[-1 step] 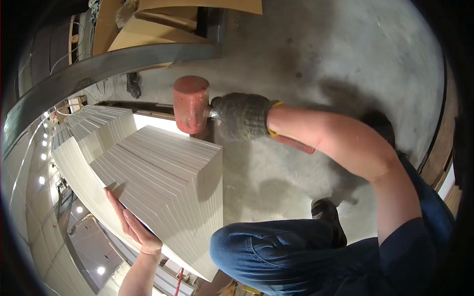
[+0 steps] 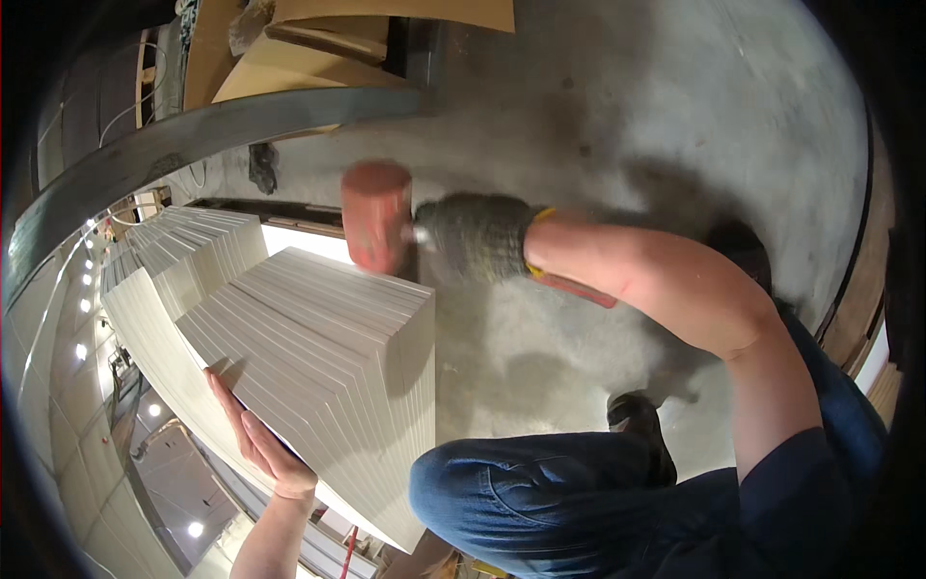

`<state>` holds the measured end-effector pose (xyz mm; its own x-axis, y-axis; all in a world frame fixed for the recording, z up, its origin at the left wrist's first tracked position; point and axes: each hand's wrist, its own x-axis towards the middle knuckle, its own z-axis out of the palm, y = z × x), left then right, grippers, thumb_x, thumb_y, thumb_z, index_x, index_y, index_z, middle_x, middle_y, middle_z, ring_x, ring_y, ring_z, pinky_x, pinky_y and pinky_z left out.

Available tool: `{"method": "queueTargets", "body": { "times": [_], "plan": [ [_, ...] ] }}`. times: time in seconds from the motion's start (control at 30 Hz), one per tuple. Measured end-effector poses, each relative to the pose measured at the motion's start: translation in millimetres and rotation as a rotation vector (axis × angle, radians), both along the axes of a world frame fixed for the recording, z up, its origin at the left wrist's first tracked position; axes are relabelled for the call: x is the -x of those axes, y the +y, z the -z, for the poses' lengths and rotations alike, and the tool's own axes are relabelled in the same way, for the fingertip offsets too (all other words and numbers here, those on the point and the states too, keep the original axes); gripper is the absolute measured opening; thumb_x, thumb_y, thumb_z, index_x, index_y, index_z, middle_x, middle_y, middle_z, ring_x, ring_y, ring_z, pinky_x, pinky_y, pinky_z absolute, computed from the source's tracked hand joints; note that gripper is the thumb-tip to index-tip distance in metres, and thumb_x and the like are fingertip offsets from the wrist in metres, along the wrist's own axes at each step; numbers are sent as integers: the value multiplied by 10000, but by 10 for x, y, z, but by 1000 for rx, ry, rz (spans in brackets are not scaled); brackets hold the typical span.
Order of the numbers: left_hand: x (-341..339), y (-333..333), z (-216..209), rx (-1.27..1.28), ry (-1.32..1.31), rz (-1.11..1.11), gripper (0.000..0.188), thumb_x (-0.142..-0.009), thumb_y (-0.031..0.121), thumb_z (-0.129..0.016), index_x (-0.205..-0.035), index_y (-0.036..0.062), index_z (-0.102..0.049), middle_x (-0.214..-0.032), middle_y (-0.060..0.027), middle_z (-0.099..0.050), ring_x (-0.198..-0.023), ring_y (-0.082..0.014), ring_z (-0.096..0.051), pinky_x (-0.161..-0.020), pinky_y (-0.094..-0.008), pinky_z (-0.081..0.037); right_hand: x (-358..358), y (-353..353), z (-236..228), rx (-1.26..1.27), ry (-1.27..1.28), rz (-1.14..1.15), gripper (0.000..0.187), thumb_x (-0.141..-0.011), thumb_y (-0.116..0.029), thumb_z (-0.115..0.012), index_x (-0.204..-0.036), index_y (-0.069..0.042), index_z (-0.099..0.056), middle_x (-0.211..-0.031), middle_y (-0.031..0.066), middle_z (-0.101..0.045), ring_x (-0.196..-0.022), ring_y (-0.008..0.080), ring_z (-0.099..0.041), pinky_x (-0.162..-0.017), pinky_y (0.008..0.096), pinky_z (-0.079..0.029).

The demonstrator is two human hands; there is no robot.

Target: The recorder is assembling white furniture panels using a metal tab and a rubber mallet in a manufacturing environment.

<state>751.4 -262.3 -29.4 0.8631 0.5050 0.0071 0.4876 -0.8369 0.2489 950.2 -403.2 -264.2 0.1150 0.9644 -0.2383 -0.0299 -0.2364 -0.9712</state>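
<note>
In a dark knitted glove with a yellow cuff edge, my right hand (image 2: 476,234) grips a rubber mallet (image 2: 377,217). The mallet's thick red head, slightly smeared by motion, is at the far corner of a stack of white panels (image 2: 313,333); I cannot tell whether it touches them. Part of its red handle shows below my wrist. My bare left hand (image 2: 258,434) lies flat against the left side of the stack, fingers stretched out.
A second group of white panels (image 2: 198,241) stands behind the stack. Beyond runs a grey metal beam (image 2: 222,116), with brown cardboard (image 2: 309,72) past it. My bent knee (image 2: 463,487) is close to the stack's near right side, above the concrete floor (image 2: 617,125).
My right hand and the mallet have dropped slightly, toward the panels' far corner. My left hand stays where it was.
</note>
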Motion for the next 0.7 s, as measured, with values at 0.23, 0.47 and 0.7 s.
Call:
{"method": "queueTargets", "body": {
  "times": [0.23,0.47,0.7],
  "plan": [
    [-3,38,-28,-51,44,29,516,-974,204,-161,-1392,-95,-216,-1480,-178,-235,-1387,-264,-181,-1138,-357,-125,-125,-39,-361,-42,-170,-100,256,-833,-213,-548,-1057,-94,-579,-854,97,-634,-740,276,-605,-661,383,-467],
    [-16,29,29,25,-41,-25,527,-952,220,-241,-1392,-69,-263,-1480,-178,-241,-1392,-271,-167,-1131,-388,-118,55,45,-315,-167,229,-49,307,-771,-170,-561,-1068,-93,-576,-812,101,-623,-755,296,-613,-674,401,-475],
    [-21,34,35,3,-49,15,518,-949,197,-242,-1386,-80,-265,-1468,-202,-253,-1390,-286,-172,-1129,-389,-130,-3,50,-282,-144,-229,-66,355,-750,-147,-565,-1102,-101,-566,-785,99,-610,-706,288,-593,-651,407,-470]
  ]
}}
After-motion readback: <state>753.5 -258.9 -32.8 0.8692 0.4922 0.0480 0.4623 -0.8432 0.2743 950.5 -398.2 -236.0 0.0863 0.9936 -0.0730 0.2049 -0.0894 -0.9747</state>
